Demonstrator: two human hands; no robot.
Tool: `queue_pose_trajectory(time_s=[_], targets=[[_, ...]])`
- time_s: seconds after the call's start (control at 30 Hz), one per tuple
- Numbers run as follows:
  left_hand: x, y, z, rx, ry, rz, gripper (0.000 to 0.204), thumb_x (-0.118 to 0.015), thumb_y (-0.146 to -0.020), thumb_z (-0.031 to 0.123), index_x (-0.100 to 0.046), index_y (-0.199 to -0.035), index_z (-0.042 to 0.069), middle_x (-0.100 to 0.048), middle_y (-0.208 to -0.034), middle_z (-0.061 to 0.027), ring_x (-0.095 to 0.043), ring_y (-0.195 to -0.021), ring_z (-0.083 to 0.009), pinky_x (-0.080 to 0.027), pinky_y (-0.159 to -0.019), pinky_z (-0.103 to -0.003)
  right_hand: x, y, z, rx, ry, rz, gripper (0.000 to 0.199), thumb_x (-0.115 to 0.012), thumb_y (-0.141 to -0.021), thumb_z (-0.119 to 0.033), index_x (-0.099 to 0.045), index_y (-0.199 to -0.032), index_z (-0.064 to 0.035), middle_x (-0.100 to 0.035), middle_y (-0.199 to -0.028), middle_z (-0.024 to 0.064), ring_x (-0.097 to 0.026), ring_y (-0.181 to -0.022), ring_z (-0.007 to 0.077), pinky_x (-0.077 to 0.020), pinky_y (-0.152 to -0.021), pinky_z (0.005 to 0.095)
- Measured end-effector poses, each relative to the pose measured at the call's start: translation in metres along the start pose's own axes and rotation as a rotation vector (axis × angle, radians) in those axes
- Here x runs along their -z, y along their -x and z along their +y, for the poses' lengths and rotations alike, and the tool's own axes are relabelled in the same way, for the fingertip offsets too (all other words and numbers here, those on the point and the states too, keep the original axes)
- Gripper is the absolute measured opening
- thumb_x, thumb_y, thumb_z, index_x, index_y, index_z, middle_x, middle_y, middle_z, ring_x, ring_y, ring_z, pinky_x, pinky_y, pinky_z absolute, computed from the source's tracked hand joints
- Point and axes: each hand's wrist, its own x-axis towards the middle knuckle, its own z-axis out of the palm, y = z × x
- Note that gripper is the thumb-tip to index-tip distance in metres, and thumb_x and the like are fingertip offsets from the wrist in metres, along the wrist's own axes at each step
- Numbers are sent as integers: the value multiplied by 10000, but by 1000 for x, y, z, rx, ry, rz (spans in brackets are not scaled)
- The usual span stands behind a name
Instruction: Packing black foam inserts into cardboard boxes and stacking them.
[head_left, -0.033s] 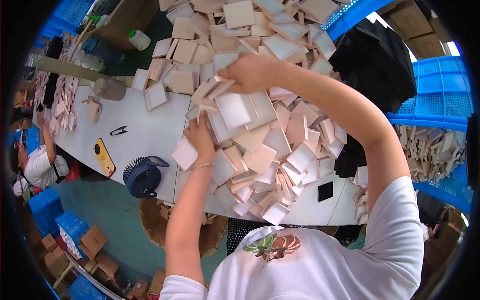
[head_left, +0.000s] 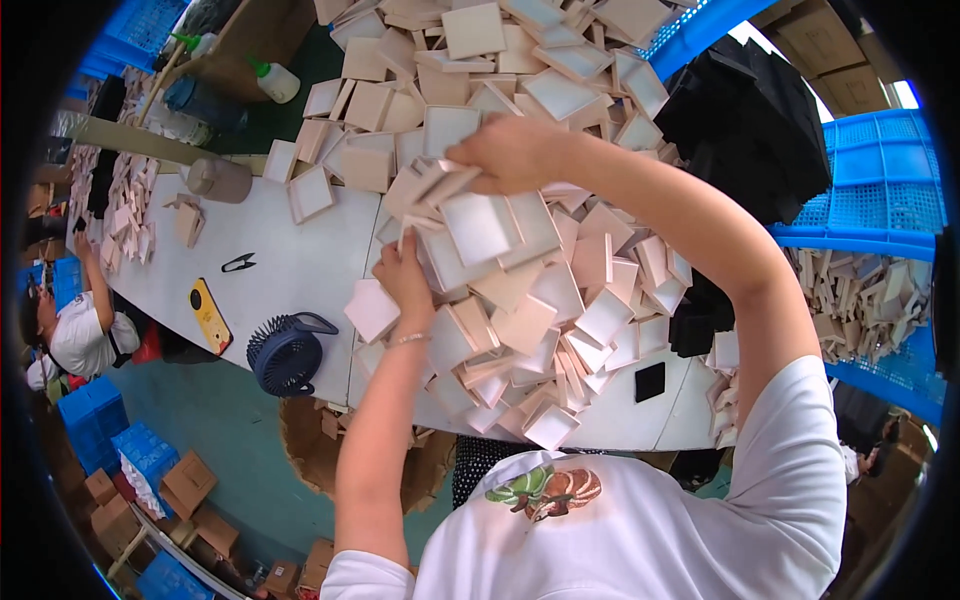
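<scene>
On the far left of the white table [head_left: 300, 260] lie small black snips [head_left: 238, 263], a yellow phone [head_left: 210, 315] and a dark blue fan [head_left: 285, 352]. The left hand [head_left: 405, 275] is closed on the edge of a pale square tile [head_left: 480, 225] in the big pile of tiles [head_left: 540, 300]. Further right, the right hand [head_left: 515, 152] grips some tiles on top of the pile, fingers curled around them.

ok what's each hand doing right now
Left hand: closed on a pale square tile at the pile's edge.
Right hand: curled over the tile pile; grip cannot be told.
</scene>
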Motion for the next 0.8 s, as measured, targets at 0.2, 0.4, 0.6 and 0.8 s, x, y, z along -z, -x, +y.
queue_pose_trajectory(time_s=[0.2,0.4,0.6,0.8], targets=[[-3,92,35,-382,-13,-120,448,-651,-920,294,-552,-1248,5,-484,-1248,-220,-459,-1196,-366,-362,-1034,-403,-15,92,-3,31,-111,-65,363,-642,-726,-176,-572,-1061,-53,-594,-963,119,-593,-969,333,-446,-898,466],[45,99,91,-801,-231,-331,474,-646,-920,285,-542,-1297,18,-396,-1459,-230,-384,-1340,-394,-307,-1109,-441,5,150,-2,30,-279,-80,506,-615,-639,-77,-614,-1145,-51,-615,-1175,126,-528,-1177,322,-380,-1052,435],[68,-121,93,-787,-260,94,497,-674,-855,267,-553,-1258,2,-499,-1367,-220,-442,-1289,-403,-357,-1082,-454,-9,165,4,-263,-594,187,386,-555,-714,24,-653,-1084,-33,-645,-1130,152,-615,-1052,349,-498,-921,383],[59,-272,124,-645,-466,57,563,-727,-776,325,-577,-1251,62,-512,-1343,-177,-445,-1276,-370,-346,-1059,-553,-67,183,12,-580,-897,423,278,-495,-831,101,-659,-1030,-2,-658,-953,57,-600,-899,129,-480,-775,264]])
